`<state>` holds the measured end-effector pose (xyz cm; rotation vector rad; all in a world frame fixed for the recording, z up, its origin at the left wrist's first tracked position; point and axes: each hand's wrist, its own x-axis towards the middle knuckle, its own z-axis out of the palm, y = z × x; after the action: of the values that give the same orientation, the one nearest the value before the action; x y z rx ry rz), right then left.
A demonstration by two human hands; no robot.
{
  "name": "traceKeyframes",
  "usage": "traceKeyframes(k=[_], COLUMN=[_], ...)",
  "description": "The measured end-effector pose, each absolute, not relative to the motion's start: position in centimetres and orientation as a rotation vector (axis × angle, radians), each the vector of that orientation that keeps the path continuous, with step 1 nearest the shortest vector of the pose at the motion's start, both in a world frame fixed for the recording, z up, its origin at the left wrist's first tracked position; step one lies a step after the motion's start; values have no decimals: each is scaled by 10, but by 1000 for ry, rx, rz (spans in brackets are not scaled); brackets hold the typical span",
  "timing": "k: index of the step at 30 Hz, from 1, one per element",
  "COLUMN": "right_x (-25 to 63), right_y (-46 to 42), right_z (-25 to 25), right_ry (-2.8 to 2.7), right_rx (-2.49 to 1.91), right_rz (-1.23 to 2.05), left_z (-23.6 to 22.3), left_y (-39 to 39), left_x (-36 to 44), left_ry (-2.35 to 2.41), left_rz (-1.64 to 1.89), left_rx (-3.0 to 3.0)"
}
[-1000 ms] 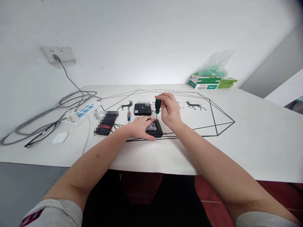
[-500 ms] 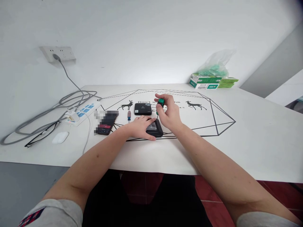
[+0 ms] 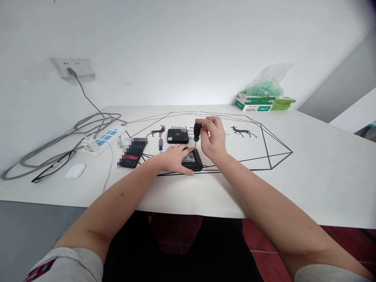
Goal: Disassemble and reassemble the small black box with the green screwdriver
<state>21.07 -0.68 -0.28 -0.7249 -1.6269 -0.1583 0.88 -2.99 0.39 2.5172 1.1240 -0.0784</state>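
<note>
My left hand (image 3: 175, 158) lies across a black case (image 3: 199, 163) on the table, thumb at its near side and fingers toward its far side, holding it in place. A label with printed codes (image 3: 189, 157) shows inside the case's rim; the rest is under my hand. In my right hand (image 3: 214, 141) is a green and black screwdriver (image 3: 197, 131), upright, with a finger over the handle's top. Its tip meets the case's far edge, beside my left index finger. Whether it sits in a screw is too small to tell.
Behind the case lies a flat black box (image 3: 178, 136). To its left are a second screwdriver (image 3: 160, 144) and a phone (image 3: 133, 152). Further left are a power strip (image 3: 105, 138), coiled cable, glasses (image 3: 54, 166) and a white earphone case (image 3: 75, 170). Green-white boxes (image 3: 255, 101) stand back right.
My right hand has changed its grip on the screwdriver: the fingers have opened out from around the handle, and it stands more upright. My left hand and the case have stayed put.
</note>
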Motion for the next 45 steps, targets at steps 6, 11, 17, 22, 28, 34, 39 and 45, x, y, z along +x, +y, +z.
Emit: traceKeyframes(k=[6, 11, 17, 22, 28, 34, 39, 45], right_x=[206, 205, 209, 211, 211, 209, 206, 205], right_y=[-12, -16, -16, -7, -5, -12, -15, -17], right_z=[1, -1, -4, -6, -3, 2, 1, -2], right_ry=[-1583, -1572, -1659, -1634, -1612, -1628, -1579, -1599], right_rx=[-858, -904, -866, -769, -743, -800, -941, -904], right_rz=[-38, 75, 96, -99, -178, -147, -17, 104], left_z=[3, 3, 4, 5, 6, 5, 6, 5], left_y=[-29, -29, -30, -30, -31, -31, -31, -31], left_x=[9, 9, 9, 10, 10, 10, 10, 10], left_ry=[1123, 1123, 1119, 1129, 1145, 1137, 1139, 1126], left_rz=[-76, -74, -73, -85, -101, -87, -96, -82], left_rx=[2534, 2528, 2523, 2514, 2503, 2514, 2522, 2518])
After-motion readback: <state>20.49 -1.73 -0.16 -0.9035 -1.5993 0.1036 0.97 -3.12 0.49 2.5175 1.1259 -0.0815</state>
